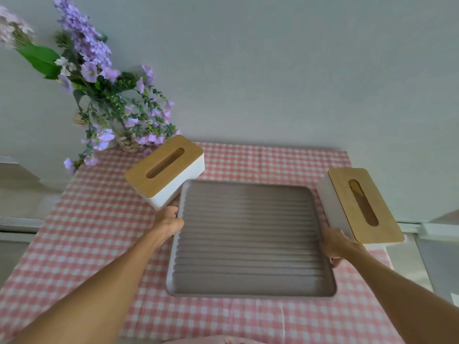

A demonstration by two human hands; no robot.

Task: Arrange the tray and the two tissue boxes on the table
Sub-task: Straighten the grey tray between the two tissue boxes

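A grey-mauve ribbed square tray [248,239] lies in the middle of the table. My left hand [170,222] grips its left rim, thumb over the edge. My right hand [331,244] grips its right rim. One white tissue box with a wooden slotted lid [164,171] stands at the tray's far left corner, turned at an angle and touching the tray. The second tissue box [360,206] stands just right of the tray, its near end partly over my right hand.
A pink-and-white checked cloth [94,239] covers the table. A woven vase of purple flowers [126,140] stands at the back left against the pale wall. The table's right edge [392,259] runs close beside the second box.
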